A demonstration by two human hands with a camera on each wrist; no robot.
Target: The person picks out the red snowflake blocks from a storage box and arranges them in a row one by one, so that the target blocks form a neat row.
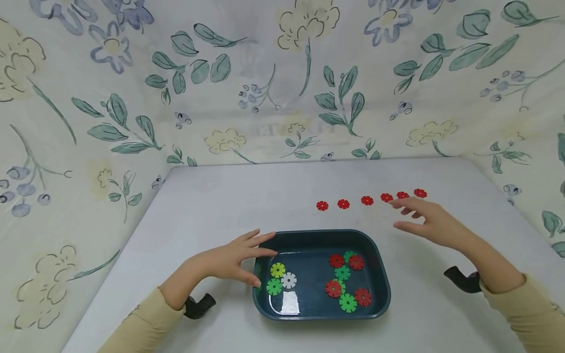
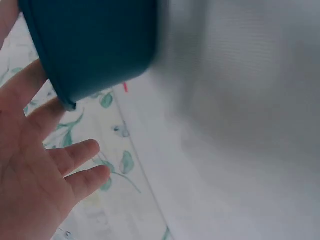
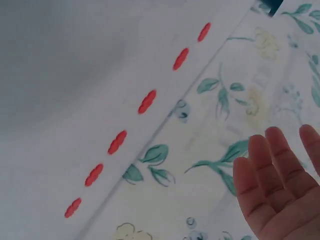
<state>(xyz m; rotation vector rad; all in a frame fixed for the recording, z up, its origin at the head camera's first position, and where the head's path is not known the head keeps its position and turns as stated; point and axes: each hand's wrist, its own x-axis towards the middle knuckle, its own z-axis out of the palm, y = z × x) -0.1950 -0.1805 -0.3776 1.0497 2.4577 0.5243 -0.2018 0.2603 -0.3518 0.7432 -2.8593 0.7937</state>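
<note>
Six red, round, notched plastic discs [image 1: 367, 200] lay flat in a row on the white tabletop [image 1: 238, 196], beyond the dark blue-green rectangular tray [image 1: 304, 240] and reaching off to its right; the gaps between them were uneven, and the line slanted, its right end farther back. The right hand [image 1: 430, 223] hung near the right-hand part of that row, fingers extended, thumb set well apart and nothing between them; the right wrist view showed all six discs apart from its fingers. The left hand [image 1: 229, 259] was at the tray's left rim, fingers spread wide and no disc in them; whether its fingertips pressed the rim or merely reached over it could not be told for sure. Inside the tray, one yellow disc [image 1: 277, 270], one green disc [image 1: 274, 287] and one white disc [image 1: 289, 280] sat together at the left, while a cluster of red and green discs [image 1: 356, 262] lay partly overlapped at the right. The step in hand looked to be setting out red discs in a line; a next move of that kind would call for the right hand to reach over the cluster and pinch a single red disc off the green ones.
</note>
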